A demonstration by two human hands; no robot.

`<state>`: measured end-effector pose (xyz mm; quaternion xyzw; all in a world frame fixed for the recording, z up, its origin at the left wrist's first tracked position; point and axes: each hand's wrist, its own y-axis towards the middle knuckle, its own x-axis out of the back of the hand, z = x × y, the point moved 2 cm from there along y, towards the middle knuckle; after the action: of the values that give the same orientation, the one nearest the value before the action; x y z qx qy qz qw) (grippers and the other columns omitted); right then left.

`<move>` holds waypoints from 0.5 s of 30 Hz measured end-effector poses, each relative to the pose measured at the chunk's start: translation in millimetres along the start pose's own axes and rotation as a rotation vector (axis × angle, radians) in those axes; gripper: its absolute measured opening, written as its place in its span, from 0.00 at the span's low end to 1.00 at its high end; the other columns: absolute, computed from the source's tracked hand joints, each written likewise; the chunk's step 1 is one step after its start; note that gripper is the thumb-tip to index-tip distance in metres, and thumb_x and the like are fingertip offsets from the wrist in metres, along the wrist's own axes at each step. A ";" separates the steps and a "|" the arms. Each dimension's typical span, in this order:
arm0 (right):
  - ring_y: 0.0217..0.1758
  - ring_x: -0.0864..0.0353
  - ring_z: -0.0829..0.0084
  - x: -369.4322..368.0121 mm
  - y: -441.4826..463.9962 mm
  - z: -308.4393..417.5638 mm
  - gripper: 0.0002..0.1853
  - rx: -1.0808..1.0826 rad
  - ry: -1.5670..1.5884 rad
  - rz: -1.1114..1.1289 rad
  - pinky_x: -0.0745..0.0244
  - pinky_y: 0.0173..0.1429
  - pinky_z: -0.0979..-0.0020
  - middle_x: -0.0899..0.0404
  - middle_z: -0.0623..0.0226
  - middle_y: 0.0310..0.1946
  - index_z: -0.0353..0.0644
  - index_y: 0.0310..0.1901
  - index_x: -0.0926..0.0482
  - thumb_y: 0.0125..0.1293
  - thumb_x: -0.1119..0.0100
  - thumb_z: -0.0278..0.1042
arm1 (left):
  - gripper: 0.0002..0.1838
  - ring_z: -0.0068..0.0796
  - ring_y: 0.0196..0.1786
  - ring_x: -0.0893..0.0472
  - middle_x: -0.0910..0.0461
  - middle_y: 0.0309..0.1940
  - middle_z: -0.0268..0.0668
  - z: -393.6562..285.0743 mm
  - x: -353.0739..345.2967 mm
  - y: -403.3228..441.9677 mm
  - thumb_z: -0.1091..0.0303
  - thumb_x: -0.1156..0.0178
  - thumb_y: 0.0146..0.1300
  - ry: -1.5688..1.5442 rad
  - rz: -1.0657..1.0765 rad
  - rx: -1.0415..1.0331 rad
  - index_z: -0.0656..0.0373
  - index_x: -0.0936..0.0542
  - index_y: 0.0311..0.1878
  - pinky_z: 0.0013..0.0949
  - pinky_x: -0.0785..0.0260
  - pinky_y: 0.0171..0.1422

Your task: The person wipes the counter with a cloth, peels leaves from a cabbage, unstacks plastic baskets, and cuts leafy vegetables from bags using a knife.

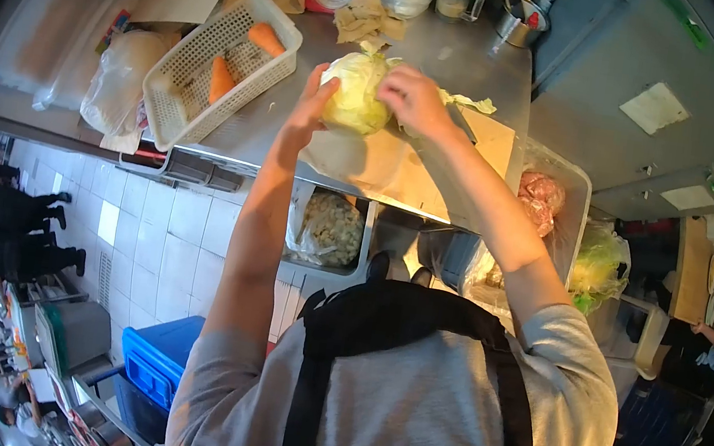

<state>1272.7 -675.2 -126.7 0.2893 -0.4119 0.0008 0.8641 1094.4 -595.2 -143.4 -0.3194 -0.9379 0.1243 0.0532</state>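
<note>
Cabbage [355, 99] sits between both hands, over the near part of the tabletop [459, 61]; I can't tell from my feed whether it rests there or is held up. Handling, my guess: fairly heavy, firm and round, outer leaves thin, easy to tear, maybe slick if damp. Best hold is a wide palm low on the side, not a grip on loose leaves. Left hand [309, 104] is cupped on the cabbage's left side, thumb across the face, fingers round behind, so contact looks solid. Right hand [415, 100] is at the upper right side, fingers curled in close; I can't tell if they pinch a leaf. Loose leaf scraps [474, 103] lie just beyond it; basket [250, 78] with carrots [221, 81] stands off left.
</note>
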 end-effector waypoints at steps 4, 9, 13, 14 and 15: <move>0.47 0.31 0.60 10.0 -38.0 -35.5 0.19 -0.309 -0.486 -0.090 0.33 0.49 0.65 0.27 0.61 0.39 0.47 0.42 0.24 0.45 0.38 0.40 | 0.31 0.34 0.54 0.33 0.35 0.55 0.36 9.1 0.7 6.8 0.46 0.50 0.57 -0.136 -0.007 -0.042 0.39 0.46 0.63 0.45 0.34 0.44; 0.45 0.29 0.61 -7.6 -48.9 -59.3 0.17 -0.404 -0.478 0.071 0.32 0.49 0.62 0.25 0.62 0.34 0.46 0.41 0.24 0.45 0.43 0.35 | 0.36 0.37 0.56 0.34 0.38 0.58 0.39 8.9 -4.5 12.3 0.48 0.43 0.53 0.121 -0.171 -0.085 0.45 0.45 0.63 0.46 0.33 0.47; 0.28 0.24 0.54 28.5 -59.9 -53.4 0.12 -0.618 -0.001 -0.733 0.28 0.34 0.60 0.24 0.54 0.28 0.40 0.34 0.26 0.47 0.44 0.34 | 0.43 0.41 0.62 0.40 0.47 0.64 0.43 13.5 17.1 29.1 0.48 0.41 0.52 0.432 -0.205 -0.028 0.51 0.50 0.67 0.44 0.41 0.59; 0.31 0.24 0.56 44.2 -67.9 -43.5 0.13 -0.534 0.116 -0.942 0.29 0.37 0.63 0.24 0.53 0.29 0.39 0.35 0.26 0.47 0.45 0.33 | 0.41 0.41 0.63 0.41 0.46 0.64 0.43 12.0 14.6 29.1 0.51 0.41 0.53 0.382 -0.184 -0.068 0.55 0.48 0.66 0.43 0.44 0.62; 0.34 0.24 0.59 58.9 -77.3 -42.4 0.15 -0.589 0.090 -0.925 0.29 0.41 0.65 0.25 0.52 0.31 0.37 0.39 0.28 0.48 0.47 0.32 | 0.40 0.41 0.62 0.39 0.45 0.63 0.44 5.9 13.2 29.3 0.53 0.41 0.54 0.407 -0.105 -0.196 0.56 0.47 0.65 0.41 0.43 0.62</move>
<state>1360.3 -732.3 -144.2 0.1860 -0.1873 -0.4819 0.8355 1100.1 -565.9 -156.7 -0.2921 -0.9308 -0.0371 0.2164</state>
